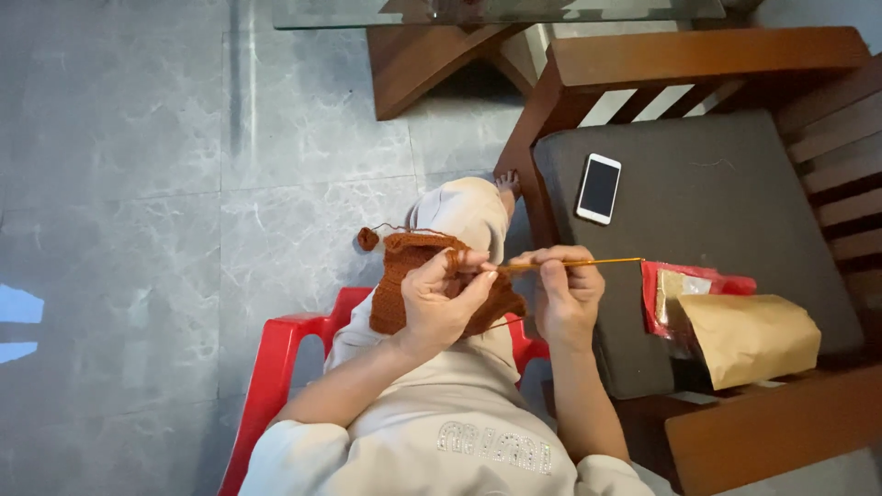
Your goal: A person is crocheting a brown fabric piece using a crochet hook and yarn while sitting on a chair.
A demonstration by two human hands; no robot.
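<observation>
Your left hand (439, 298) is closed around a piece of rust-brown crochet work (404, 276), the fingers curled over its upper edge and the thumb pressed toward the forefinger, so the fabric is pinched firmly between them. The crochet work hangs over your lap, above the light-coloured trousers (464, 213), and a small brown ball of the same yarn (368, 239) dangles at its far left corner on a thin strand. Your right hand (568, 292) is held just right of the left, fingers folded tightly around a slim yellow crochet hook (588, 264); the hook lies nearly level, its long end pointing right over the seat and its working end meeting the fabric at your left fingertips. A thin strand of yarn runs from the work under your right hand. You sit on a red plastic chair (276, 367) on a grey tiled floor (138, 184). Just right of you stands a wooden armchair (698, 55) with a dark grey cushion (717, 202). On the cushion a white phone (599, 188) lies screen up at the far side, well apart from a brown paper bag (749, 335) resting on a red packet (698, 276) at the near side. A glass-topped table (496, 14) with a wooden base stands at the far edge
</observation>
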